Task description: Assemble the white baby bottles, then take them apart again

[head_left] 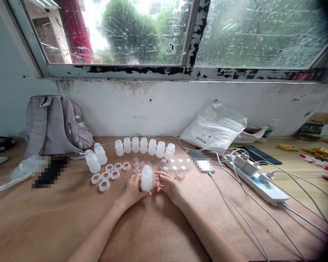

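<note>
A frosted baby bottle [147, 178] with a domed top stands upright on the table, close in front of me. My left hand [131, 190] is curved around its left side, thumb by the base. My right hand [168, 185] is just right of the bottle, fingers apart and loosely bent, holding nothing. Behind the bottle are several clear nipples [136, 165]. White collar rings [115, 174] lie to the left, and clear domed caps [174, 171] are grouped on the right. Several open bottle bodies [143, 145] form a row at the back. Two capped bottles [92, 162] stand at the left.
A grey backpack [51, 123] leans on the wall at left, near a plastic bag [24, 171]. On the right are a silvery packaging bag [215, 125], a white power strip [262, 183] with trailing cables, and a dark tablet [261, 155].
</note>
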A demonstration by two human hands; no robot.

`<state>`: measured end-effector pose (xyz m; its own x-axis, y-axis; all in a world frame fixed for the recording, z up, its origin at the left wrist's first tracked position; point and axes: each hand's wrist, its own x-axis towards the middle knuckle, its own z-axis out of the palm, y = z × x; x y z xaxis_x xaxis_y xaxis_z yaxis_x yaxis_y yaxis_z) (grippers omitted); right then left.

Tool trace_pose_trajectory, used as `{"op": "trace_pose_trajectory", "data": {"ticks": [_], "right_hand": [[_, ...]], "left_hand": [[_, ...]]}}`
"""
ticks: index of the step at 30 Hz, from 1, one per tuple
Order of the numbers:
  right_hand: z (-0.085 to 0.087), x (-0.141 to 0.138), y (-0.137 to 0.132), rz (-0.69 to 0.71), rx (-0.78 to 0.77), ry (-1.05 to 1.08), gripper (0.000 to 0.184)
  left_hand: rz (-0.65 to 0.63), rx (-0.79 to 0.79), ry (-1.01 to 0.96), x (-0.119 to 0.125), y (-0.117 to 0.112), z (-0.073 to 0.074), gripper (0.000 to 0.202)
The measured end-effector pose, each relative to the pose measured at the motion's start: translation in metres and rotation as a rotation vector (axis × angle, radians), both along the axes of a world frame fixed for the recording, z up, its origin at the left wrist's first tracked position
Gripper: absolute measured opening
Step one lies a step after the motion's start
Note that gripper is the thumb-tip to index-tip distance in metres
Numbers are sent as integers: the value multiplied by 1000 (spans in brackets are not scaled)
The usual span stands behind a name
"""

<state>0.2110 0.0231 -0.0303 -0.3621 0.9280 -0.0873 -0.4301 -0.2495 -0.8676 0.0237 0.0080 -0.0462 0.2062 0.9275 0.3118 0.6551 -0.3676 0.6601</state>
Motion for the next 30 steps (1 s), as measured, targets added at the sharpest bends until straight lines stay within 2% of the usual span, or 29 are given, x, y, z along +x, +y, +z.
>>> {"op": "trace_pose_trajectory", "data": {"ticks": [2, 6, 9, 12, 14, 19, 23, 26, 30], "right_hand": [[-1, 3, 2, -28, -7, 1, 24], [-3, 6, 4, -24, -5, 2, 20], [-5, 6, 4, 6, 0, -10, 18], [-5, 5, 4, 22, -8, -44, 19], [-4, 4, 3, 37, -11, -72, 20], [-2, 1, -1, 134, 43, -129, 22], [-2, -2, -4, 164, 87, -176, 22], [-3, -2, -4, 175, 95, -188, 22], [-4, -1, -4, 184, 96, -191, 22]], "left_hand": [[-16, 66, -98, -1, -2, 13, 58], [4, 157, -186, 2, -4, 54, 50], [-69, 126, -68, 2, 1, 82, 36], [-127, 103, 93, -11, 14, 104, 28], [-76, 125, 182, -28, 27, 117, 28], [161, 188, 375, -81, 68, 147, 35], [345, 90, 585, -112, 96, 157, 36], [437, 27, 697, -125, 110, 153, 37], [492, -11, 716, -132, 120, 143, 38]]}}
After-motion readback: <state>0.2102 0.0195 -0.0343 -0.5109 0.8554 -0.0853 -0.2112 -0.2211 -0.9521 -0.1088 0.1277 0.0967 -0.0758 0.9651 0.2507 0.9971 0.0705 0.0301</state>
